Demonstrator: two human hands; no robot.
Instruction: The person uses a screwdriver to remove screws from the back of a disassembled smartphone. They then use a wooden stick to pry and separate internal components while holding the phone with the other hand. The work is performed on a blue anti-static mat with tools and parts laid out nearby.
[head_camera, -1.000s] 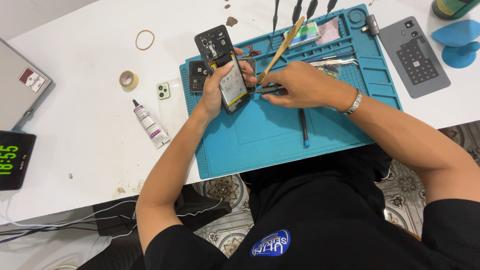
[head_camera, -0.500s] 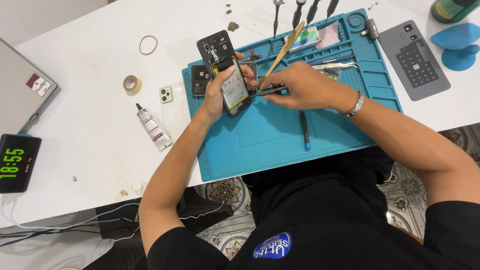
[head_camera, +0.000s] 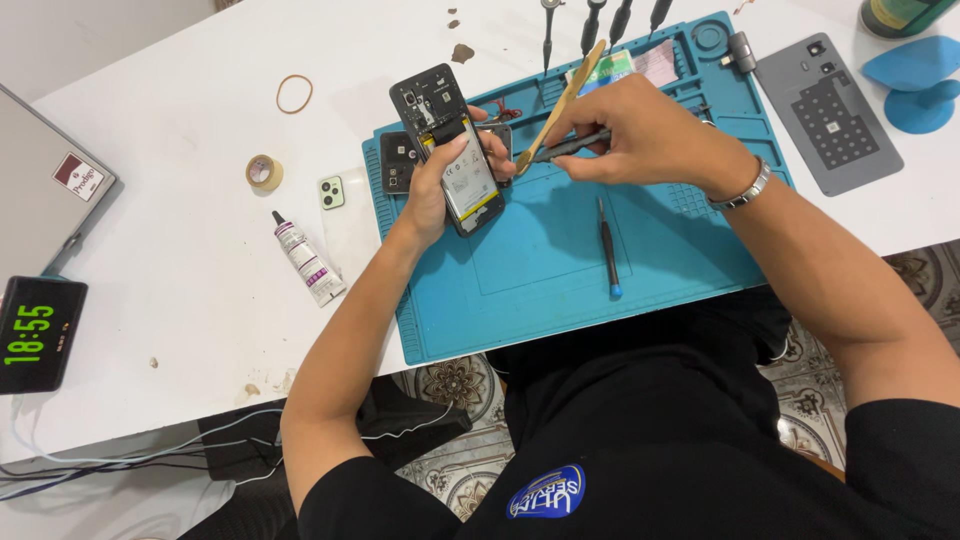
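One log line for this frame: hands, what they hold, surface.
left hand: holds opened phone | right hand: dark tool plus wooden stick, tips at phone | surface: blue mat, spare screwdriver lying

The left hand covers the near left edge of the opened phone, and its palm hides whatever lies on the blue mat beneath. A dark part just left of the phone is half hidden behind it. The right hand wraps the rear of a dark tool; its tip, at the phone's right edge, is too small to make out. Beyond the mat, four screwdrivers are cut off by the top edge, as is a dark round thing in the far right corner. A grey device and a clock run off the left edge.
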